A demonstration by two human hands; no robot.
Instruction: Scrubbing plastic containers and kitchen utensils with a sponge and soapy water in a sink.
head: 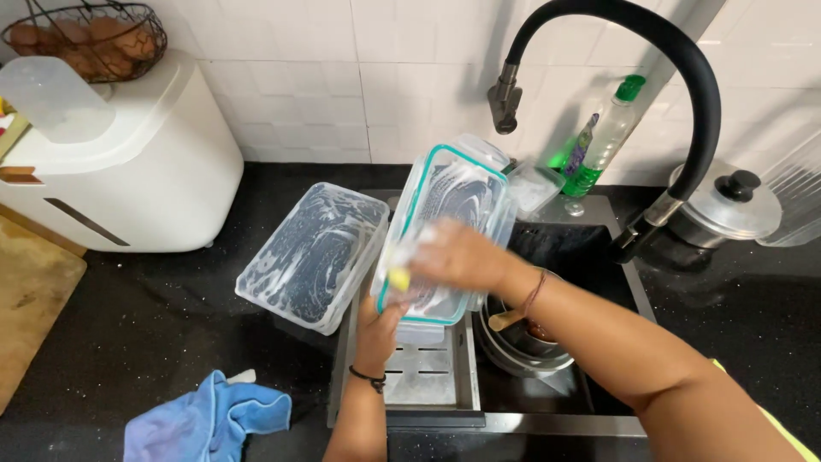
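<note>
The left hand (378, 329) grips a soapy lid (449, 231) while the right hand (457, 257) presses a sponge (398, 279) on it; 1 lathered box (312, 255) waits unrinsed on the worktop (154, 316).

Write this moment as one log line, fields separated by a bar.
left hand: holds lid from below | right hand: rubs yellow sponge on lid | soapy container: on counter, left of sink

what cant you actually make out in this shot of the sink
- Head view: the sponge is mostly hidden under the blurred right hand; only a yellow edge shows.
- The left hand has its fingers hidden behind the soapy lid.
- The bowls in the sink are partly covered by the right forearm.
- The wire basket is cut by the top edge.
</note>
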